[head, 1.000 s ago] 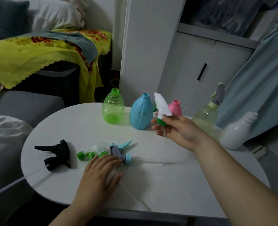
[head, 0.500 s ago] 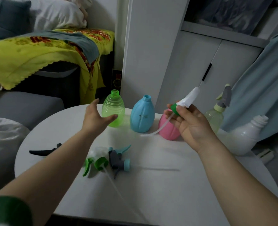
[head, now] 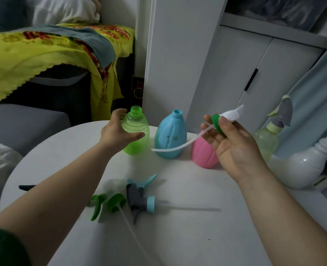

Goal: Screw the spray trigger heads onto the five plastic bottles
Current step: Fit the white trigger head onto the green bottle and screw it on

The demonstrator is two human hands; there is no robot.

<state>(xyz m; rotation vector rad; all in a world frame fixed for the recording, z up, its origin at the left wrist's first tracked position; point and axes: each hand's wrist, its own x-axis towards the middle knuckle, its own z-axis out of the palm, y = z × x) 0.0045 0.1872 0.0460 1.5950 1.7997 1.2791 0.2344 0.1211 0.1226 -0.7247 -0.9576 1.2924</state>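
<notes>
My left hand (head: pixel 118 131) wraps around the green bottle (head: pixel 136 133), which stands open-necked at the back of the round white table (head: pixel 187 237). My right hand (head: pixel 233 144) holds a white trigger head with a green collar (head: pixel 225 117); its long tube curves left in front of the blue bottle (head: pixel 171 139). The pink bottle (head: pixel 203 152) stands partly behind my right hand. A pale yellow-green bottle (head: pixel 268 139) at the right carries a grey trigger head. A white bottle (head: pixel 308 162) stands open-necked at the far right.
Loose trigger heads lie on the near table: a clear-and-green one (head: pixel 109 200), a grey-and-blue one (head: pixel 139 196), and a black one (head: pixel 27 187) mostly hidden by my left arm. A white cabinet (head: pixel 235 73) stands behind the table, a sofa with a yellow blanket (head: pixel 43 58) at left.
My left hand left the trigger heads on the table, reached forward and closed around the green bottle. My right hand tipped the white trigger head sideways and shifted right.
</notes>
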